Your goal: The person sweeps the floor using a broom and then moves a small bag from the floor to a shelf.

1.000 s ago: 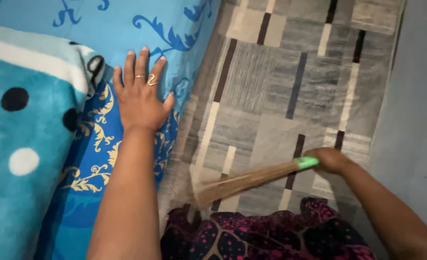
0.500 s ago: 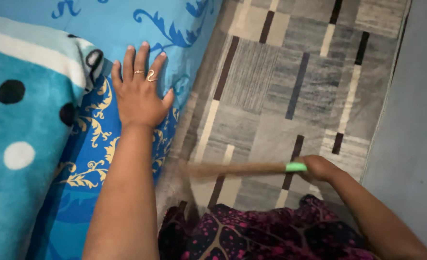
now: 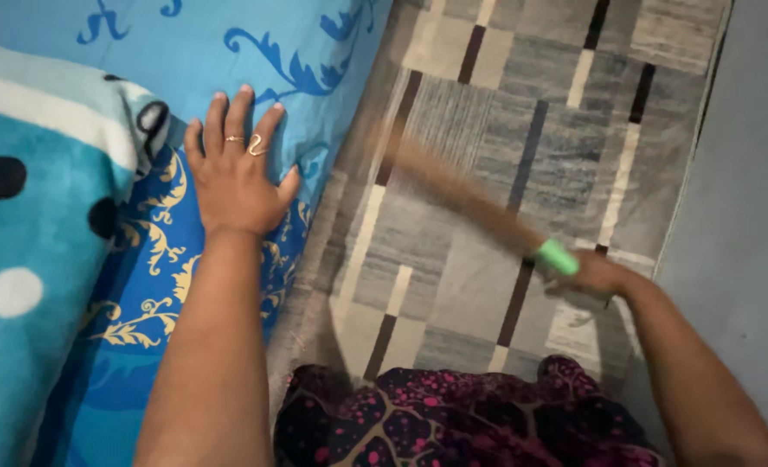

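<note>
Firmly closed, right hand [image 3: 593, 275] around the green-capped handle end of a straw hand broom [image 3: 475, 210], fingers wrapped tight about the grip. Bristles reaching up and to the left from that fist, smeared by motion blur, lying low over the grey and beige patterned rug [image 3: 565, 112]; whether touching the rug or just above it cannot be told. Green cap just beside the knuckles, on the broom side of the fist.

Flat and spread, left hand [image 3: 237, 173], holding nothing, palm pressed on the blue sheet with gold scrollwork [image 3: 154, 268] at the mattress edge, thumb pointing toward the rug. Two rings on the fingers. Well apart from the broom, with the mattress edge and a strip of rug between.

Beyond the left hand, a lighter blue cover with darker blue swirls [image 3: 297, 43]. Further left, a turquoise fleece blanket with black and white dots [image 3: 29, 233], bunched over the sheet. At the bottom, a dark garment with pink flecks [image 3: 453, 424] between both forearms. Along the right edge, bare grey floor [image 3: 747, 190] just beside the rug's border.
</note>
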